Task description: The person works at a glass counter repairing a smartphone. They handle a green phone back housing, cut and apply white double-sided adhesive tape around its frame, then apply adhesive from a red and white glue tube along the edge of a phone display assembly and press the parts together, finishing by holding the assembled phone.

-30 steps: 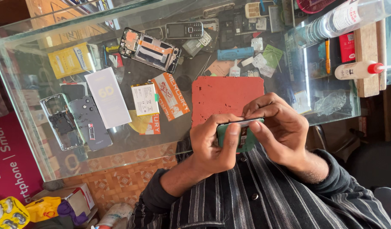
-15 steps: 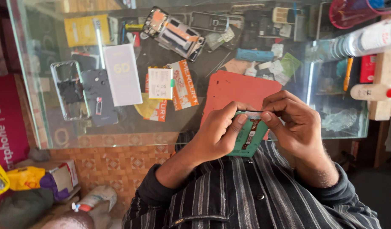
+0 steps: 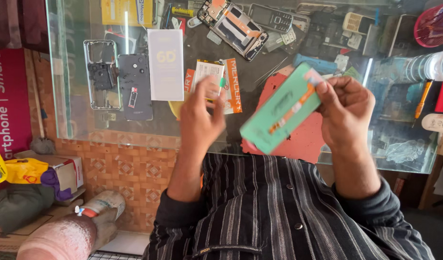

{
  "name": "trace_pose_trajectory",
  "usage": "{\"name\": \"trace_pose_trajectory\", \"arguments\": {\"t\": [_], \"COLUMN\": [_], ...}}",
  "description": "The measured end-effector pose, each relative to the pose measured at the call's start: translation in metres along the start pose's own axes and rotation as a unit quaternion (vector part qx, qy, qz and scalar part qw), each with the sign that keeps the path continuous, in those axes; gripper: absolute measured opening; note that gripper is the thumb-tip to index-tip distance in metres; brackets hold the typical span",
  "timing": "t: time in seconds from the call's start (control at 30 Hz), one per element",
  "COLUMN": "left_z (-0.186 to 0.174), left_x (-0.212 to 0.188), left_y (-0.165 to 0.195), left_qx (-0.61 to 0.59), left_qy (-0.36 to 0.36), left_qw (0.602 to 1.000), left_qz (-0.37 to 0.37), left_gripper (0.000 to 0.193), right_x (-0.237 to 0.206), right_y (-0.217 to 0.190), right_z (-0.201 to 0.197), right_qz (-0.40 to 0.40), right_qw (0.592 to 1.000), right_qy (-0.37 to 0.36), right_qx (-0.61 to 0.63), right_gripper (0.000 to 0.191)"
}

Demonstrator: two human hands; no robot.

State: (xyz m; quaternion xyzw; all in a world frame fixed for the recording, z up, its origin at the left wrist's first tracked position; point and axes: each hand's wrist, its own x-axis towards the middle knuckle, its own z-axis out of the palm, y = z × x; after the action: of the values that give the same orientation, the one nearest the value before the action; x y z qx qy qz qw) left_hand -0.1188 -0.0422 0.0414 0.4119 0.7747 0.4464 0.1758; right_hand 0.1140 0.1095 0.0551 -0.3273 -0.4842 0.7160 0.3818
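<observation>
My right hand [image 3: 344, 113] grips a flat mint-green phone panel [image 3: 279, 110] with an orange strip along it, tilted above the red work mat [image 3: 308, 139] at the near edge of the glass counter [image 3: 87, 130]. My left hand [image 3: 202, 115] is raised to the left of the panel, apart from it and blurred by motion. Its fingers are bent together, with a small green speck at the fingertips. I cannot tell whether it pinches anything.
On the counter lie a bare phone frame [image 3: 102, 72], a dark back cover [image 3: 135, 86], a white box [image 3: 166, 65], orange-and-white packets [image 3: 231, 82], an opened phone [image 3: 238, 26] and a keypad phone [image 3: 271, 17]. A clear bottle [image 3: 430, 67] lies at the right. Bags and boxes sit on the floor at left.
Both hands held the green panel edge-on before. My left hand has now let go and pulled away to the left, and my right hand has lifted and turned the panel flat-side up.
</observation>
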Motion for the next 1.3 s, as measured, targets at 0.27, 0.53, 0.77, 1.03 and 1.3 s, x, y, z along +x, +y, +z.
{"name": "trace_pose_trajectory", "arguments": {"t": [0.27, 0.53, 0.77, 1.03, 1.3], "left_z": [0.002, -0.002, -0.027, -0.035, -0.023], "left_x": [0.018, 0.028, 0.034, 0.028, 0.026], "left_y": [-0.049, -0.078, -0.099, -0.078, -0.069], "left_qx": [0.294, 0.324, 0.288, 0.306, 0.306], "left_qy": [0.066, 0.137, 0.156, 0.130, 0.116], "left_qw": [0.953, 0.936, 0.945, 0.943, 0.945], "left_qz": [0.023, -0.026, 0.012, 0.019, 0.004], "left_gripper": [0.071, 0.046, 0.046, 0.034, 0.027], "right_x": [0.017, 0.040, 0.045, 0.044, 0.039], "right_y": [0.050, 0.137, 0.167, 0.159, 0.129], "right_z": [0.032, 0.091, 0.129, 0.133, 0.134], "right_qz": [0.025, 0.109, 0.130, 0.090, 0.098], "right_qw": [0.994, 0.985, 0.990, 0.994, 0.972], "right_qy": [-0.049, 0.010, -0.004, -0.052, -0.121], "right_qx": [0.095, 0.131, 0.058, 0.029, -0.177], "right_gripper": [0.062, 0.037, 0.036, 0.038, 0.055]}}
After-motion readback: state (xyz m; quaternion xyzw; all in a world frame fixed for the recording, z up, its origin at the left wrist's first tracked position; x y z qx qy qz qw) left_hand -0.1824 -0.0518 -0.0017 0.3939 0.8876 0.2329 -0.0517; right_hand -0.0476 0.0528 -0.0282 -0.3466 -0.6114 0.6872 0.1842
